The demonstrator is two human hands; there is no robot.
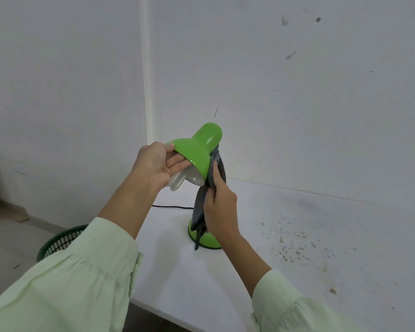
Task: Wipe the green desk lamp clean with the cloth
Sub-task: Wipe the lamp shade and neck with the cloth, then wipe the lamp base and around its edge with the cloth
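The green desk lamp (198, 149) stands on a white table (297, 236), its shade tilted down to the left with a white bulb (180, 182) showing under it. My left hand (157, 165) grips the left rim of the shade, fingers inside it. My right hand (219, 204) holds a grey cloth (200, 207) pressed against the shade's right side and the lamp's neck. The cloth hangs down over the round green base (207, 240) and hides most of the neck.
A black cord (173, 207) runs left from the lamp off the table edge. A dark green mesh basket (60, 240) sits on the floor at the left, beside the table. White walls stand close behind. The table's right part is speckled with stains.
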